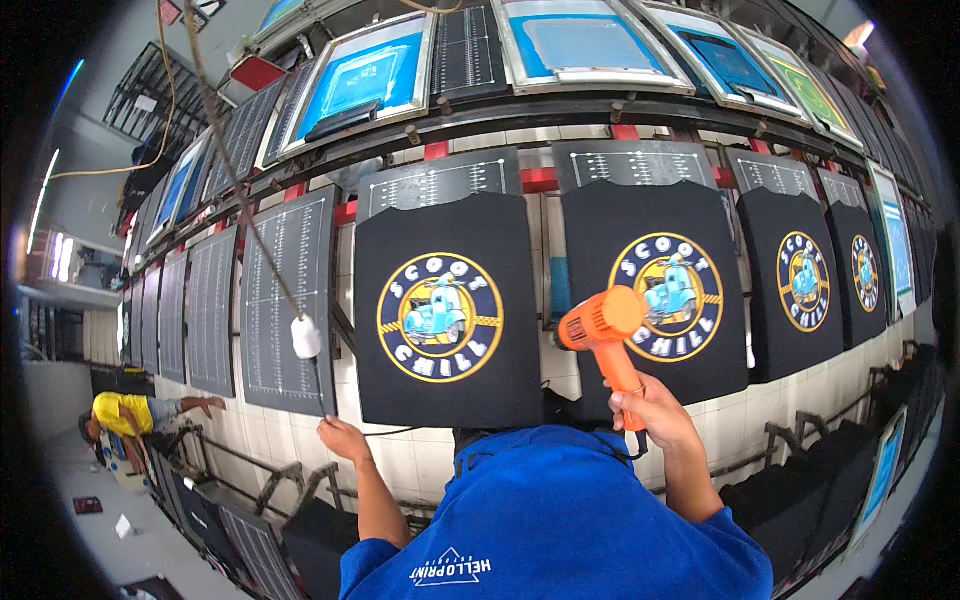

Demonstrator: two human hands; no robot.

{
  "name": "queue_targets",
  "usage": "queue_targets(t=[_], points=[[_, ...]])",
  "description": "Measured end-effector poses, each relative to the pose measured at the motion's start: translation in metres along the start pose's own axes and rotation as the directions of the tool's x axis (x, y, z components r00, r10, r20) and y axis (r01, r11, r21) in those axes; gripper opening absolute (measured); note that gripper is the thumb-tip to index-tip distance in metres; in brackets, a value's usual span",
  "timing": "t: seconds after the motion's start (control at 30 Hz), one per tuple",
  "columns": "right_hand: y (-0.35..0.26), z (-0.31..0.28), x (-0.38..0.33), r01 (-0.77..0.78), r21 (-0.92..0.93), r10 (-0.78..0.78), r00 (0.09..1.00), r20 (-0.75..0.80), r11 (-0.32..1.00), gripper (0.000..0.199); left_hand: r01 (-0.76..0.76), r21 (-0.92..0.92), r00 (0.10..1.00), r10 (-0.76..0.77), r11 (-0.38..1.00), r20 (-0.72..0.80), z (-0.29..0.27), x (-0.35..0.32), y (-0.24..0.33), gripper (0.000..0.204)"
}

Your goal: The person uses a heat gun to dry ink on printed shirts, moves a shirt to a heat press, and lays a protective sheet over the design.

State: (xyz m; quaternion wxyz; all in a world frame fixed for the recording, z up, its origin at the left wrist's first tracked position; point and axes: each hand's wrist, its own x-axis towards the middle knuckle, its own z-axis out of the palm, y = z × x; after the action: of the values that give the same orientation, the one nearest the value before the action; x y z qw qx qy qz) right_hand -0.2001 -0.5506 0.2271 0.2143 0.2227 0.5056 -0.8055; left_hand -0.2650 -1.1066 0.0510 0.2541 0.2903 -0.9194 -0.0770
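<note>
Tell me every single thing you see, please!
Heat gun: one, orange, right of centre.
Scooter-print shirts: at least four, black, row ahead.
Gridded boards: several, dark grey, mostly left.
Framed screens: several, mostly blue, far row.
Connector: one, white, hanging over a board.
Thin cord: one, dark, below the connector.
Floor tiles: many, white, underneath.
Co-worker: one, in yellow, far left.
Top: one, blue, bottom.
Left hand: one, bare, on the cord.
Right hand: one, bare, round the gun.
</note>
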Motion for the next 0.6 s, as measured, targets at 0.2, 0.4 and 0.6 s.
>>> queue_targets(t=[0.2,0.4,0.6], points=[[0.023,0.153,0.064,0.002,0.077,-0.006,0.999,0.051,0.997,0.03,0.004,-0.019,0.999,-0.005,1.0,-0.034,0.036,0.123,-0.113,0.034],[-0.009,0.242,0.126,0.172,-0.126,-0.18,0.982,-0.06,0.977,0.029,0.062,-0.133,0.993,-0.075,0.989,-0.096,0.056,0.184,-0.155,0.033],[-0.013,0.26,0.159,0.197,-0.318,-0.256,0.954,-0.155,0.927,0.024,0.106,0.034,0.994,-0.105,0.994,-0.033,0.07,0.184,-0.127,0.023]])
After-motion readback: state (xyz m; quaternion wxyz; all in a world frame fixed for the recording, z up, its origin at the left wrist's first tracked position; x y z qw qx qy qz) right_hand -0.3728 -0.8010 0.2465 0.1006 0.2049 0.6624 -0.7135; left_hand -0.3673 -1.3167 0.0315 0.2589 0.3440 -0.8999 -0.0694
